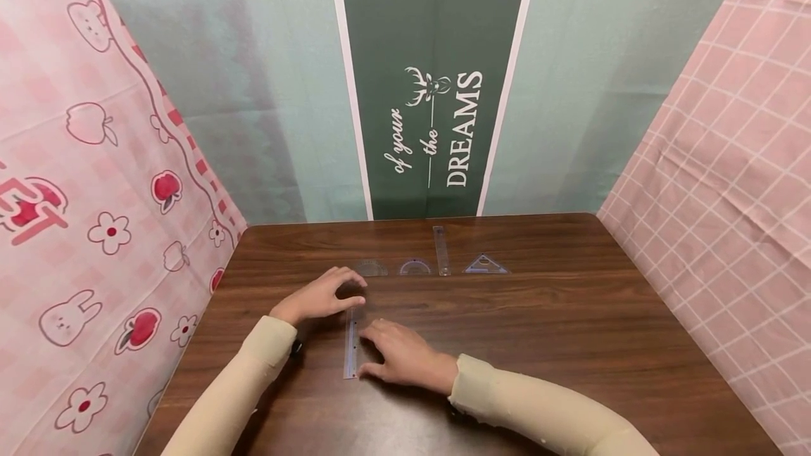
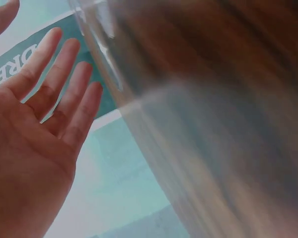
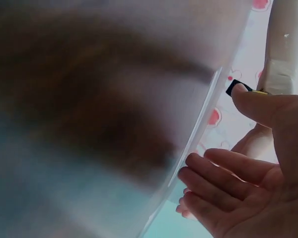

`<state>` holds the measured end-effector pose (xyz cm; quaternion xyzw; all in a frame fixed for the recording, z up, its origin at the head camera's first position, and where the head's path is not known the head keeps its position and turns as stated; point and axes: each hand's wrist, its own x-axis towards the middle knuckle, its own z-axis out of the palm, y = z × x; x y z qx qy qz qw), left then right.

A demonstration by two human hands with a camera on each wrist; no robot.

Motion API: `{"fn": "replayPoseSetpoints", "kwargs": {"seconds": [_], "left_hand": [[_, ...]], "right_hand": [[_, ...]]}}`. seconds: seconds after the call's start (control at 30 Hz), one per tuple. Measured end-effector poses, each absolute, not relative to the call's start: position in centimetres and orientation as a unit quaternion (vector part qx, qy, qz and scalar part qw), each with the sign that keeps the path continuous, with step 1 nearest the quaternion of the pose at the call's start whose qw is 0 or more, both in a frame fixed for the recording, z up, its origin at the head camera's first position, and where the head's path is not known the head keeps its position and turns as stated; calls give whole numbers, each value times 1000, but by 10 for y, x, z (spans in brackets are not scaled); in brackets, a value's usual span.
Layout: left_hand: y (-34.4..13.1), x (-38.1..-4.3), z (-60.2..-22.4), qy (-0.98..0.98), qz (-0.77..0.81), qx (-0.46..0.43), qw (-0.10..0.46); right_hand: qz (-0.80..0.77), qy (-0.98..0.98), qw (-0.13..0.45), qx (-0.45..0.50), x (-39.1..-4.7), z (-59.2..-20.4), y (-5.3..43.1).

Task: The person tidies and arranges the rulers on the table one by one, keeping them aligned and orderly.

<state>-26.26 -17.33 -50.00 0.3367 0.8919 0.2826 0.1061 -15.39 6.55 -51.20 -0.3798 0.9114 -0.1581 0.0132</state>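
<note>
A clear ruler (image 1: 350,357) with blue markings lies flat on the brown table (image 1: 557,343), left of centre. At its far end is my left hand (image 1: 323,294), thumb and fingers spread apart and covering part of that end. Along the ruler's right side hovers or rests my right hand (image 1: 405,356), its thumb tip beside the near end; whether it touches I cannot tell. In the left wrist view the left fingers (image 2: 72,94) are extended with nothing in the palm. The right fingers (image 3: 223,183) look loosely bent around nothing in the right wrist view.
Farther back, a row holds a clear protractor (image 1: 371,268), a smaller blue-marked protractor (image 1: 415,267), a second clear ruler (image 1: 441,252) and a triangular set square (image 1: 486,265). Pink cloths hang at left (image 1: 95,231) and right (image 1: 728,181); a green curtain (image 1: 431,20) stands behind.
</note>
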Motion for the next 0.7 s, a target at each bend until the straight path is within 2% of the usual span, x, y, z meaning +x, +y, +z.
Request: {"fn": "replayPoseSetpoints", "kwargs": {"seconds": [0.43, 0.7], "left_hand": [[-122, -285, -482, 892, 252, 361, 98], [-94, -303, -479, 895, 271, 342, 96]], "right_hand": [[-187, 909, -24, -371, -176, -506, 106], [-209, 923, -17, -323, -192, -502, 134]]}}
